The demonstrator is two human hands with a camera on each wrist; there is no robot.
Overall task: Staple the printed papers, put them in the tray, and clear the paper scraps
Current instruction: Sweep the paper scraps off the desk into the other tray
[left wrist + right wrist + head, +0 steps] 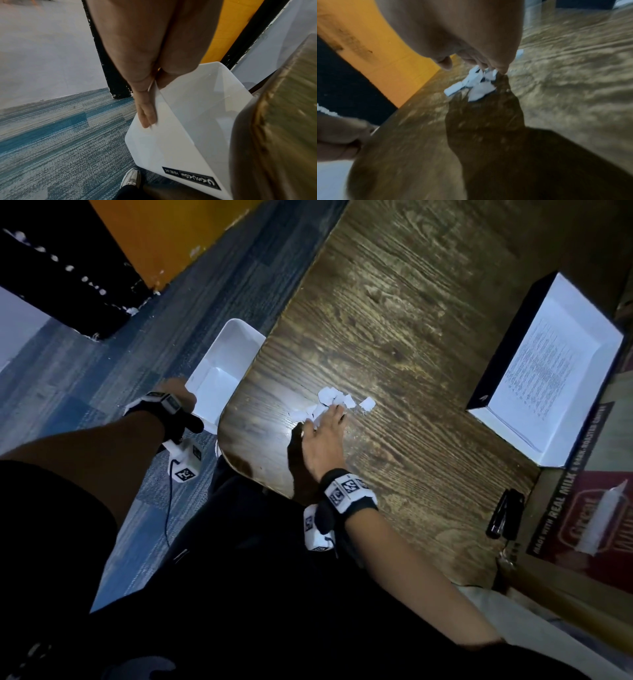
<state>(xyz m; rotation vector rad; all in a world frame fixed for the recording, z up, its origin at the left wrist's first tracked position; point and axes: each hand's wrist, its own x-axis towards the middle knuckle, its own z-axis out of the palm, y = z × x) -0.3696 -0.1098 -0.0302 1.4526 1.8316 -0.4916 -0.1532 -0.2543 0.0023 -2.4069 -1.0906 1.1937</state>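
Several white paper scraps (330,402) (474,83) lie in a loose heap near the left edge of the wooden table (411,320). My right hand (325,422) lies flat on the table with straight fingers touching the scraps; one scrap (367,404) sits apart to the right. My left hand (181,397) (149,105) grips the rim of a white plastic bin (222,364) (188,121), held beside and below the table edge. The printed papers (544,371) rest in a white tray (507,433) with dark outer walls at the far right. A black stapler (505,513) lies by the table's right edge.
A red printed carton (589,508) stands right of the table. Blue carpet (60,128) covers the floor on the left, with an orange and black panel (154,241) beyond. My shoe (131,178) is under the bin.
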